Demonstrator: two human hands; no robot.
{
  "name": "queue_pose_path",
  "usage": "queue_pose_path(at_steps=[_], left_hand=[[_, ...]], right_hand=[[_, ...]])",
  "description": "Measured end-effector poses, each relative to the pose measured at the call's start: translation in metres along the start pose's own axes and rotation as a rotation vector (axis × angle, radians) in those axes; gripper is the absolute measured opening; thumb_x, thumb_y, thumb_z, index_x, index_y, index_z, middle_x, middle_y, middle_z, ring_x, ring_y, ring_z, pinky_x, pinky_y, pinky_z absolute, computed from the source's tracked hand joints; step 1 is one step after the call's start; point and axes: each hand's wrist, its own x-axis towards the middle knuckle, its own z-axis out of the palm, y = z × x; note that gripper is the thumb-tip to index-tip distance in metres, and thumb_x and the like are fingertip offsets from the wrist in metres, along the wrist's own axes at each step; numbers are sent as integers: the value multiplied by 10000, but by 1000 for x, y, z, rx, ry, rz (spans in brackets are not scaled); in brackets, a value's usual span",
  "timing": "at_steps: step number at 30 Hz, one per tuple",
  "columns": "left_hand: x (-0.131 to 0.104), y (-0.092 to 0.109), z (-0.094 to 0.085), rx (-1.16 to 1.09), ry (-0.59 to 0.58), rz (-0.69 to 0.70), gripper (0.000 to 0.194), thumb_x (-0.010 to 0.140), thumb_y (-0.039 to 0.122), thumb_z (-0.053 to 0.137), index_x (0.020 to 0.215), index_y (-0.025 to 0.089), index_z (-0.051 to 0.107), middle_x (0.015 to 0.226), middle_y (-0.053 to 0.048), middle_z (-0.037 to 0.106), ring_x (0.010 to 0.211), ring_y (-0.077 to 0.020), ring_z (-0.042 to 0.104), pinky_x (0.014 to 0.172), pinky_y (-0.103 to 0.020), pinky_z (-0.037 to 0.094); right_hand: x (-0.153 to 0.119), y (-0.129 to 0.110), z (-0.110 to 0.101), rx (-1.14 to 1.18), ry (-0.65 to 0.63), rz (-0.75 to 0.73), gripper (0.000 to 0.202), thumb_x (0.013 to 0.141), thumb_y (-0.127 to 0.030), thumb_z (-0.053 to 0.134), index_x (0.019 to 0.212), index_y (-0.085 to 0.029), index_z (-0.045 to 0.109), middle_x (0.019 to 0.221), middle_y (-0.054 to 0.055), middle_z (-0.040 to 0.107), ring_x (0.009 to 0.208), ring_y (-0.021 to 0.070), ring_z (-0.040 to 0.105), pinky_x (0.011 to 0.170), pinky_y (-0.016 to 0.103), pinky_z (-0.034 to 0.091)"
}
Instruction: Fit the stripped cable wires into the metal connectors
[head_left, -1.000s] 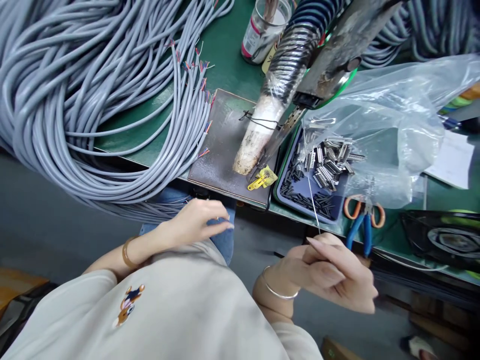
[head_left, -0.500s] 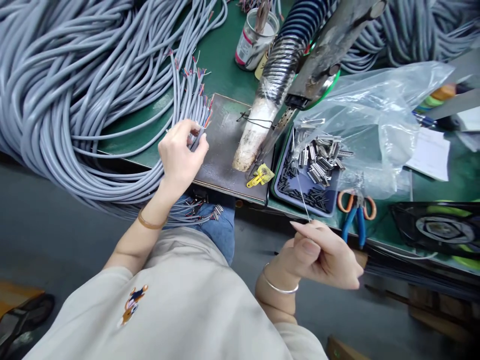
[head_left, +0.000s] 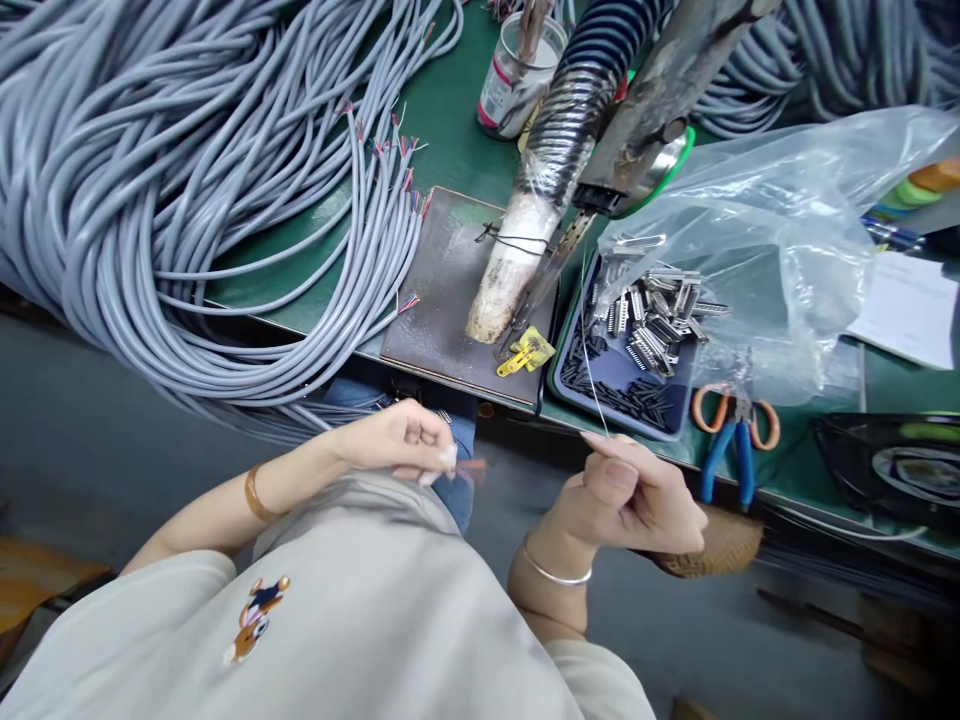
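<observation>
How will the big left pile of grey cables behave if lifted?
The grey cables would probably flex yet resist kinking, given their broad, smooth curves. The pile is likely heavy, with so many strands heaped. Their coloured wire ends look thin and may bend easily.

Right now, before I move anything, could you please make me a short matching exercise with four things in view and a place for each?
Things:
1. thin wire
2. pliers
3. yellow clip
4. metal connectors

Places:
A. heaped in the tray
B. on the dark board
C. held by the right hand
D. at the front edge of the green table, just right of the tray

Right pairs: 1-C, 2-D, 3-B, 4-A
</observation>
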Motion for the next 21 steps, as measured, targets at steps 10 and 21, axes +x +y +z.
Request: queue_pose_path(at_steps=[10, 21], left_hand=[[26, 15, -5, -146, 525, 220, 279, 736, 356, 797, 789, 173, 593, 596, 34, 603, 403, -45, 416, 380, -181, 280], [31, 23, -6, 164, 531, 304, 269, 796, 360, 819, 834, 146, 661, 651, 10, 649, 496, -56, 498, 468, -175, 413]], right_hand=[[4, -22, 23, 109, -460, 528, 131, 942, -269, 677, 905, -207, 787, 658, -39, 638, 455, 62, 399, 467, 228, 319], [-9, -14, 41, 337, -543, 799, 107, 862, -267, 712, 875, -180, 772, 730, -31, 642, 475, 34, 318, 456, 222, 235]])
